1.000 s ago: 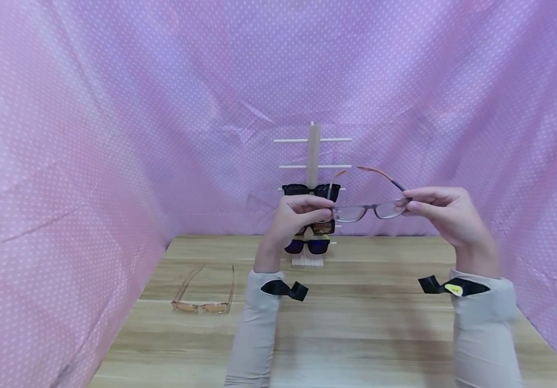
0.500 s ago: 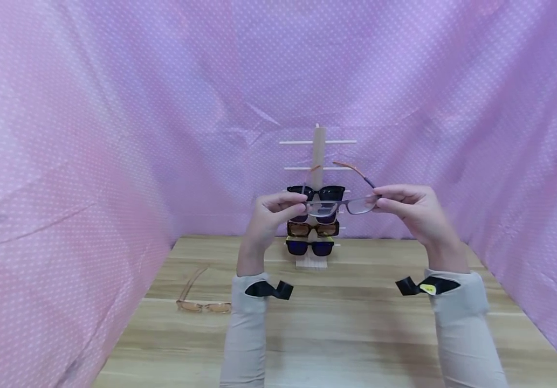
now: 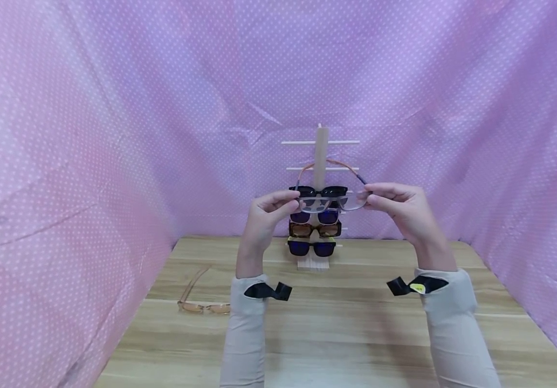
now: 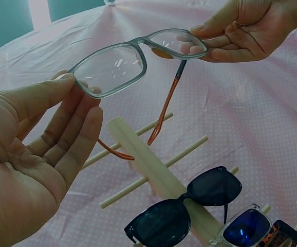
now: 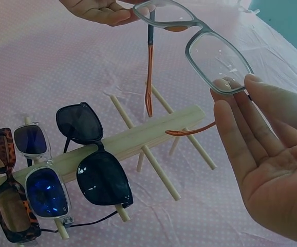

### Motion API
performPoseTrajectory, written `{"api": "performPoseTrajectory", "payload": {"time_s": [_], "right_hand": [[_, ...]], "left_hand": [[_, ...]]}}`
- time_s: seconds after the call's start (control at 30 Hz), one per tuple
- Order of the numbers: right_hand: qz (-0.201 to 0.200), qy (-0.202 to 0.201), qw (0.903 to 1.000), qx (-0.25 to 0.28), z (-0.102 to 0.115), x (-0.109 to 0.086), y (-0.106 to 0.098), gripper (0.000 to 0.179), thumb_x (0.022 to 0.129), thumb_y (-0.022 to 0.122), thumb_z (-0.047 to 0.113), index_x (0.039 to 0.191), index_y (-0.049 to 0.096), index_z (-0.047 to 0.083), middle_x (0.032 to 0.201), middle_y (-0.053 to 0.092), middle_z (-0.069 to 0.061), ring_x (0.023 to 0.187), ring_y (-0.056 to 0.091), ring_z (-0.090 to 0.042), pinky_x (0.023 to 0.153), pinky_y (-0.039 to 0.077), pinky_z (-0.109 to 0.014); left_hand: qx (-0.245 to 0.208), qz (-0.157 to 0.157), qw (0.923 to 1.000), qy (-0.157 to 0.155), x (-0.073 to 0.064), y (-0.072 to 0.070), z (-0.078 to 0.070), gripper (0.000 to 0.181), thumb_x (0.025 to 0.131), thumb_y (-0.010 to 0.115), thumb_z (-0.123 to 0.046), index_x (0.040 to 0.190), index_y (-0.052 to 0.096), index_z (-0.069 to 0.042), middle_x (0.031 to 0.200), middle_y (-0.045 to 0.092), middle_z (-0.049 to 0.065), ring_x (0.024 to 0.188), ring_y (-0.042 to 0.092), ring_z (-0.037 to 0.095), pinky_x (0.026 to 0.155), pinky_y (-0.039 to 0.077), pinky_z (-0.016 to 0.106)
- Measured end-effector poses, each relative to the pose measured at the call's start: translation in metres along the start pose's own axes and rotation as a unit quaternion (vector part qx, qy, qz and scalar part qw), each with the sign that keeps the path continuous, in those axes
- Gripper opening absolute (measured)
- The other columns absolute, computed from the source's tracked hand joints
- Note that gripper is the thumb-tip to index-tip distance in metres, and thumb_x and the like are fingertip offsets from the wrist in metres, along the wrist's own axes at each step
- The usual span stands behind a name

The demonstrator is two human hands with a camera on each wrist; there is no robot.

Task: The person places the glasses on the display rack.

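Note:
Both hands hold a pair of clear-lens eyeglasses (image 4: 141,42) with a grey frame and orange temple tips, one hand at each end. My left hand (image 3: 265,222) pinches the left hinge corner between thumb and fingers; my right hand (image 3: 406,215) pinches the right one. The temples point away from me, their orange tips close to the wooden display stand (image 3: 321,151) and overlapping its second rod in the head view. Black sunglasses (image 5: 94,154) sit on the stand just below. Under them hang clear-framed blue-lens sunglasses (image 5: 47,190) and tortoiseshell sunglasses (image 5: 16,208).
Dark blue-lens sunglasses (image 3: 311,248) occupy the lowest rod of the stand. Amber-tinted glasses (image 3: 192,307) lie unfolded on the wooden table (image 3: 336,334) at left, partly behind the left sleeve. A pink dotted cloth (image 3: 220,81) surrounds the table's back and sides.
Both hands have moved left with the eyeglasses, from right of the stand to in front of it. The temple tips have come over the second rod. The view has shifted slightly.

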State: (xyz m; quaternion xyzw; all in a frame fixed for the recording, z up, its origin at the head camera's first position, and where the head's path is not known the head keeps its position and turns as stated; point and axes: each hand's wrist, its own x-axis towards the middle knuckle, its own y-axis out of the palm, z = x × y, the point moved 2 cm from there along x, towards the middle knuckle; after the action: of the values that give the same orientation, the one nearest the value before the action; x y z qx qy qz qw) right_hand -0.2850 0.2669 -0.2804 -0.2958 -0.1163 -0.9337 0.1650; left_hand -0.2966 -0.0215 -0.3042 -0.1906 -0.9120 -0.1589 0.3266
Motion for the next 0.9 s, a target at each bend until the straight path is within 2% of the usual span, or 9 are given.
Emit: {"api": "performPoseTrajectory", "payload": {"time_s": [0.13, 0.33, 0.47, 0.53, 0.6, 0.77, 0.9], "right_hand": [[-0.006, -0.003, 0.9999, 0.011, 0.000, 0.002, 0.001, 0.027, 0.092, 0.057, -0.020, 0.114, 0.070, -0.013, 0.100, 0.080, -0.011, 0.092, 0.077, -0.018, 0.085, 0.062, -0.029], [-0.007, 0.014, 0.9993, 0.035, -0.005, 0.004, 0.001, 0.029, 0.092, 0.059, -0.019, 0.112, 0.075, -0.005, 0.101, 0.080, -0.011, 0.093, 0.077, -0.018, 0.085, 0.062, -0.029], [-0.015, 0.036, 0.9988, 0.031, -0.009, 0.006, 0.000, 0.027, 0.093, 0.061, -0.015, 0.112, 0.076, -0.003, 0.101, 0.080, -0.009, 0.094, 0.077, -0.017, 0.086, 0.062, -0.029], [-0.027, 0.048, 0.9983, 0.020, -0.011, 0.007, 0.000, 0.025, 0.093, 0.063, -0.013, 0.112, 0.076, -0.001, 0.100, 0.080, -0.007, 0.093, 0.077, -0.016, 0.086, 0.062, -0.028], [-0.036, 0.060, 0.9974, 0.017, -0.012, 0.009, 0.000, 0.024, 0.093, 0.065, -0.011, 0.112, 0.076, -0.001, 0.099, 0.080, -0.007, 0.092, 0.077, -0.017, 0.086, 0.062, -0.029], [-0.037, 0.079, 0.9958, 0.026, -0.015, 0.015, -0.001, 0.024, 0.095, 0.064, -0.010, 0.111, 0.077, 0.002, 0.097, 0.080, -0.008, 0.091, 0.077, -0.016, 0.085, 0.062, -0.029], [-0.032, 0.083, 0.9953, 0.037, -0.015, 0.020, -0.003, 0.024, 0.094, 0.062, -0.011, 0.109, 0.077, 0.001, 0.097, 0.080, -0.009, 0.091, 0.078, -0.016, 0.086, 0.062, -0.028]], "left_hand": [[-0.003, -0.014, 0.9999, 0.001, 0.002, 0.001, 0.002, 0.030, 0.094, 0.065, 0.008, 0.105, 0.078, -0.017, 0.094, 0.079, -0.002, 0.090, 0.075, 0.010, 0.087, 0.061, 0.024], [-0.003, -0.038, 0.9992, -0.009, 0.002, 0.001, 0.003, 0.034, 0.093, 0.062, 0.012, 0.104, 0.078, -0.015, 0.092, 0.079, -0.002, 0.089, 0.075, 0.010, 0.087, 0.061, 0.025], [0.009, -0.063, 0.9977, -0.023, 0.003, -0.001, 0.005, 0.022, 0.094, 0.063, 0.010, 0.113, 0.073, 0.005, 0.091, 0.079, -0.003, 0.088, 0.075, 0.009, 0.087, 0.061, 0.025], [0.015, -0.074, 0.9967, -0.031, 0.005, -0.002, 0.007, 0.025, 0.094, 0.064, 0.007, 0.118, 0.066, 0.015, 0.091, 0.079, -0.004, 0.088, 0.075, 0.009, 0.087, 0.061, 0.025], [0.020, -0.081, 0.9956, -0.041, 0.007, -0.003, 0.009, 0.030, 0.095, 0.064, 0.006, 0.121, 0.061, 0.021, 0.091, 0.079, -0.004, 0.089, 0.075, 0.009, 0.087, 0.061, 0.024], [0.012, -0.090, 0.9933, -0.071, 0.012, -0.007, 0.012, 0.031, 0.095, 0.063, 0.008, 0.122, 0.060, 0.021, 0.091, 0.078, -0.003, 0.089, 0.075, 0.009, 0.087, 0.061, 0.024], [0.001, -0.085, 0.9919, -0.094, 0.016, -0.011, 0.013, 0.031, 0.095, 0.063, 0.008, 0.123, 0.060, 0.020, 0.092, 0.078, -0.002, 0.089, 0.075, 0.010, 0.087, 0.061, 0.024]]}}
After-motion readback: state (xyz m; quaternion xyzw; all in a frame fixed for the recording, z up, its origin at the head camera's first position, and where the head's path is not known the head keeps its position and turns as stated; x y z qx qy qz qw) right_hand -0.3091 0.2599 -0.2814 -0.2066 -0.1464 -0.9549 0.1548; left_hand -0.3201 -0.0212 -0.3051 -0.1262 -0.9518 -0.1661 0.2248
